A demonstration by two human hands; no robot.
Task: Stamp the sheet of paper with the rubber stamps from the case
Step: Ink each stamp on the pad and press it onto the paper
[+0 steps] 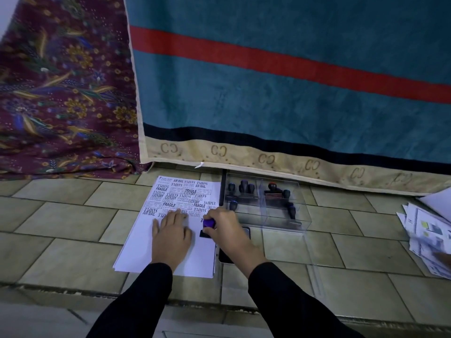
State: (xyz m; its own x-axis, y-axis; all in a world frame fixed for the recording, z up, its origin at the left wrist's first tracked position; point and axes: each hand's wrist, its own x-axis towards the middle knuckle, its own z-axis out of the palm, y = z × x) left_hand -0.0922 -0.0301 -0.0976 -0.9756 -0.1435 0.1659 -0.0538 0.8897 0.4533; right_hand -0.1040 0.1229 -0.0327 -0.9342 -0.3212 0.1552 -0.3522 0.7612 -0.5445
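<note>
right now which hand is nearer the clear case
Right. The right hand grips the purple stamp on the sheet, just left of the case. The left hand lies flat on the sheet, farther left of it.

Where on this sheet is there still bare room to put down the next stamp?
The sheet is bare left of the left hand, below the printed rows, and along the near edge. The far half is crowded with prints; the right hand and purple stamp take the right side.

Left hand [170, 236], right hand [228, 230]: two. Held stamp [209, 223]: one. Cased stamps [244, 186]: roughly seven.
</note>
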